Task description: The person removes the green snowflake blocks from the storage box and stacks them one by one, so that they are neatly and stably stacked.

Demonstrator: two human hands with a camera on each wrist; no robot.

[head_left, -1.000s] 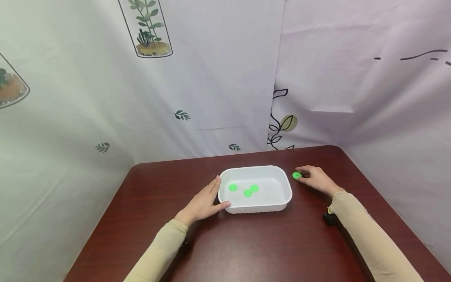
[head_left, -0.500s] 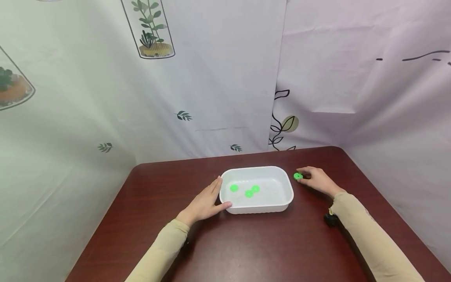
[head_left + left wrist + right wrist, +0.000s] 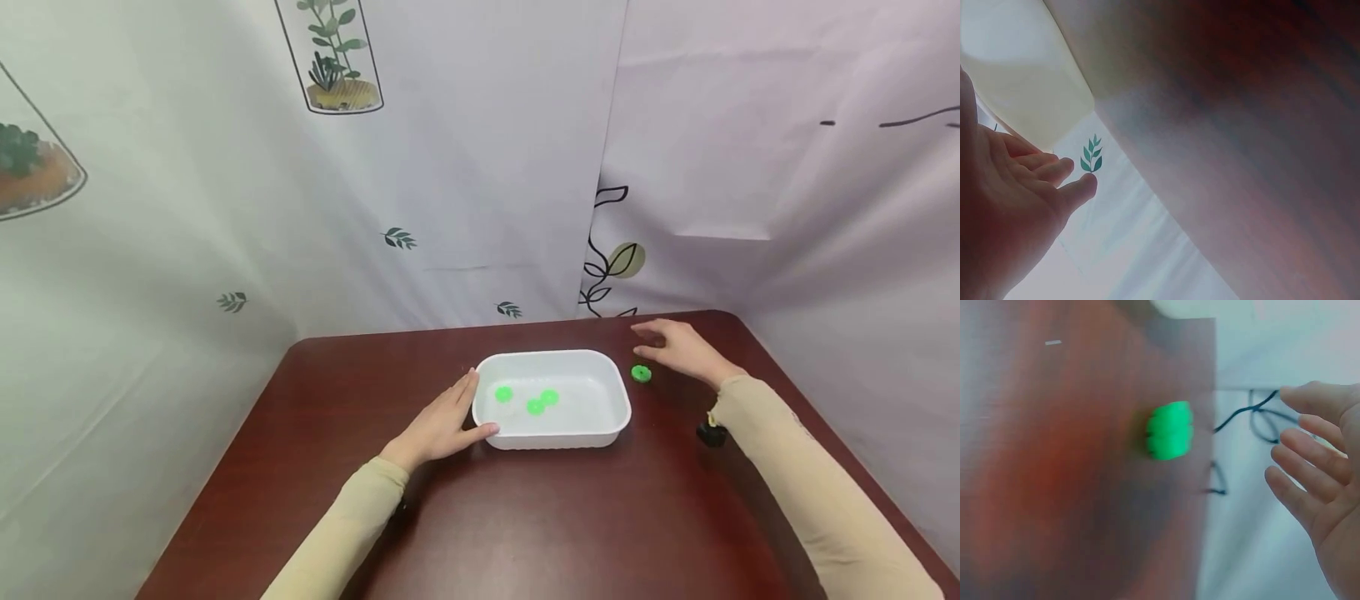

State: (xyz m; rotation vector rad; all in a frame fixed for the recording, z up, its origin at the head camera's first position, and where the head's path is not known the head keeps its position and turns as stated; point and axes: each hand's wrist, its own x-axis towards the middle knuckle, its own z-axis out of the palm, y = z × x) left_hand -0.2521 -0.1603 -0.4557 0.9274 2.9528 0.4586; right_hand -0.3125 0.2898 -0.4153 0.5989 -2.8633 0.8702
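A white rectangular tray (image 3: 555, 442) stands on the table. Inside lie three small green scalloped discs: one (image 3: 504, 394) toward the left, and a pair (image 3: 536, 407) touching or nearly touching nearer the middle. My left hand (image 3: 442, 423) rests against the tray's left end, fingers straight along the rim and thumb at the front left corner. Just right of the tray, on the table, sits another green scalloped disc (image 3: 641, 373) with a small centre hole; the right wrist view shows it thick and blurred. Above and behind it, my right hand (image 3: 684, 352) is apart from it, fingers loosely extended, holding nothing.
The dark red-brown table (image 3: 525, 525) ends at a back edge close behind the tray. White cloth (image 3: 480, 167) printed with plants hangs behind and on both sides. A black strapped device (image 3: 711, 433) sits under the right wrist.
My right hand has let go of the green disc beside the tray and moved up and back from it. The disc stays on the table. The left hand keeps its place on the tray.
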